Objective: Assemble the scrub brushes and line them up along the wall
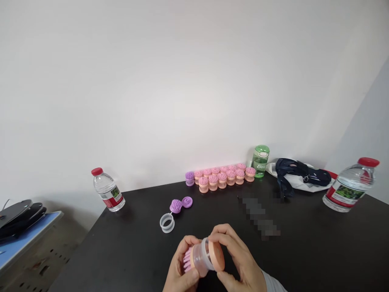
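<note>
A small scrub brush point(202, 256) with pink bristles, a clear body and a peach round cap lies tilted sideways between my hands, low in the view. My left hand point(182, 267) wraps around its bristle end and the clear body. The fingers and thumb of my right hand point(235, 259) grip the peach cap point(216, 256) at the other end. Beyond my hands, loose purple brush parts are on the black table: a bristle head point(176, 206), a round disc point(187, 202) and a whitish translucent ring point(167, 223).
Against the wall stand rows of pink brushes point(222, 180) and one purple brush point(189, 178), beside a green bottle point(260, 161). Water bottles with red caps stand at left point(110, 192) and right point(349, 186). A dark strapped item point(304, 172) lies on a white bag.
</note>
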Available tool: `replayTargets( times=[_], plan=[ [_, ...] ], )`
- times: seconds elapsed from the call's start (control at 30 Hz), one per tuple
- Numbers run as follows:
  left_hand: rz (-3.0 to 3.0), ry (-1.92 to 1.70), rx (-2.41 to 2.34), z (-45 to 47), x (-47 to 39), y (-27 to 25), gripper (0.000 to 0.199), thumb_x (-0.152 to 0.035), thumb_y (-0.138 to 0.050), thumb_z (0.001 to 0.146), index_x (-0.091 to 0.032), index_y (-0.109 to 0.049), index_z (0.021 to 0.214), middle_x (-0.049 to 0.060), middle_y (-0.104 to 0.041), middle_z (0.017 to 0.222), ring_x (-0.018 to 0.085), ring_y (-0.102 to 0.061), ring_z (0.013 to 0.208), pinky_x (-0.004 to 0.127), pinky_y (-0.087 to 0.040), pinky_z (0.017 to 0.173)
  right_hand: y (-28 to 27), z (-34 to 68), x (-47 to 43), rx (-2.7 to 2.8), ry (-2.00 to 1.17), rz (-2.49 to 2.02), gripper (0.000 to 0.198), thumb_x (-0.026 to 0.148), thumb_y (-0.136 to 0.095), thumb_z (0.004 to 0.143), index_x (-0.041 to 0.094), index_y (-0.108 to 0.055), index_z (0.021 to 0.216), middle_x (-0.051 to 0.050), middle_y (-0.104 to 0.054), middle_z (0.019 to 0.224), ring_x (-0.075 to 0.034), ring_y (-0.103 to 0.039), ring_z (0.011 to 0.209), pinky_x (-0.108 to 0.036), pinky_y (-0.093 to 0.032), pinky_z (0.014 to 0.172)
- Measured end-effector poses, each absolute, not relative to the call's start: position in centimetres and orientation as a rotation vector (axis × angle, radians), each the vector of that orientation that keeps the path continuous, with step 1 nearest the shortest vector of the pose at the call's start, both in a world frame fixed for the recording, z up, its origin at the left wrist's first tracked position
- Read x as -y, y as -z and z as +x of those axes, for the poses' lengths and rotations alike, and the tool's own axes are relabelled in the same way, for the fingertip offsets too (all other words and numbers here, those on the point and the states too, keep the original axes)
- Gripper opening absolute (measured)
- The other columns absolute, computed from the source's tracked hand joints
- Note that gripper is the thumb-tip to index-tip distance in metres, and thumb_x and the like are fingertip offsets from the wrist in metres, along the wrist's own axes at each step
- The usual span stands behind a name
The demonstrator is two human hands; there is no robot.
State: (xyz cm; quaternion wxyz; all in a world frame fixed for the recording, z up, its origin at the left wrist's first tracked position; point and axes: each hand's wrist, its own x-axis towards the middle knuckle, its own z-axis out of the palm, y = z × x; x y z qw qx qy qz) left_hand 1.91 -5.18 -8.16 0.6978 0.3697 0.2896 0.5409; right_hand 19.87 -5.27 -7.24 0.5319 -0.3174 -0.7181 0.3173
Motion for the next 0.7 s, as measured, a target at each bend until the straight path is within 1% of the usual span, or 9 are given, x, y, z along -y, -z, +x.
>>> replayTargets(
  times=[0.1, 0.17, 0.27, 0.33, 0.37, 0.57, 0.7],
  plan=[
    [0.832, -1.214, -0.63, 1.7, 5.2, 7.7, 0.053, -0.046, -0.091, 0.055, -0.022, -0.069, 0.097, 0.005, -0.064, 0.083, 0.016, -0.054, 0.072, 0.027, -0.042, 0.067, 7.3, 19.8, 5.0, 1.709, -0.735, -0.769, 0.053, 0.015, -0.064, 0.074, 0.032, -0.06, 0.124, -0.01, -0.061, 0.123, -0.033, -0.062, 0.11, -0.045, -0.052, 0.095],
    [0.85, -1.224, -0.626, 1.6, 5.2, 7.4, 0.051, -0.043, -0.091, 0.057, -0.021, -0.069, 0.098, 0.005, -0.063, 0.084, 0.016, -0.053, 0.072, 0.026, -0.042, 0.067, 7.3, 19.8, 4.9, 1.705, -0.717, -0.757, 0.05, 0.02, -0.068, 0.078, 0.032, -0.06, 0.126, -0.01, -0.062, 0.125, -0.033, -0.062, 0.113, -0.045, -0.051, 0.097],
    [0.88, -1.219, -0.626, 1.6, 5.3, 7.1, 0.049, -0.042, -0.09, 0.059, -0.021, -0.068, 0.099, 0.004, -0.063, 0.087, 0.015, -0.053, 0.073, 0.025, -0.04, 0.067, 7.1, 19.9, 4.8, 1.706, -0.698, -0.724, 0.042, 0.039, -0.069, 0.087, 0.03, -0.061, 0.127, -0.011, -0.065, 0.122, -0.032, -0.063, 0.112, -0.044, -0.053, 0.096],
    [0.905, -1.212, -0.622, 1.6, 5.4, 7.1, 0.05, -0.043, -0.09, 0.06, -0.022, -0.068, 0.099, 0.004, -0.063, 0.088, 0.015, -0.052, 0.075, 0.026, -0.04, 0.068, 6.9, 20.0, 4.7, 1.715, -0.672, -0.701, 0.044, 0.05, -0.065, 0.09, 0.027, -0.061, 0.128, -0.013, -0.065, 0.119, -0.032, -0.064, 0.11, -0.044, -0.054, 0.094],
    [0.926, -1.211, -0.617, 1.6, 5.4, 7.1, 0.05, -0.043, -0.09, 0.061, -0.022, -0.067, 0.1, 0.004, -0.062, 0.088, 0.015, -0.051, 0.075, 0.026, -0.04, 0.068, 6.9, 20.0, 4.7, 1.722, -0.651, -0.685, 0.046, 0.053, -0.063, 0.091, 0.025, -0.061, 0.128, -0.013, -0.066, 0.118, -0.031, -0.065, 0.108, -0.044, -0.054, 0.093],
    [1.076, -1.242, -0.617, 1.3, 5.3, 7.6, 0.049, -0.046, -0.088, 0.063, -0.023, -0.065, 0.101, 0.002, -0.059, 0.089, 0.015, -0.049, 0.076, 0.027, -0.038, 0.068, 6.2, 20.3, 4.4, 1.788, -0.597, -0.588, 0.05, 0.055, -0.06, 0.094, 0.021, -0.059, 0.131, -0.013, -0.066, 0.112, -0.027, -0.065, 0.101, -0.039, -0.055, 0.088],
    [1.131, -1.254, -0.644, 1.1, 5.3, 7.6, 0.047, -0.046, -0.087, 0.063, -0.025, -0.066, 0.1, 0.001, -0.058, 0.093, 0.016, -0.05, 0.077, 0.027, -0.039, 0.068, 5.9, 20.5, 4.4, 1.824, -0.605, -0.578, 0.052, 0.056, -0.06, 0.094, 0.021, -0.06, 0.133, -0.012, -0.066, 0.113, -0.026, -0.063, 0.101, -0.039, -0.055, 0.088]
  ],
)
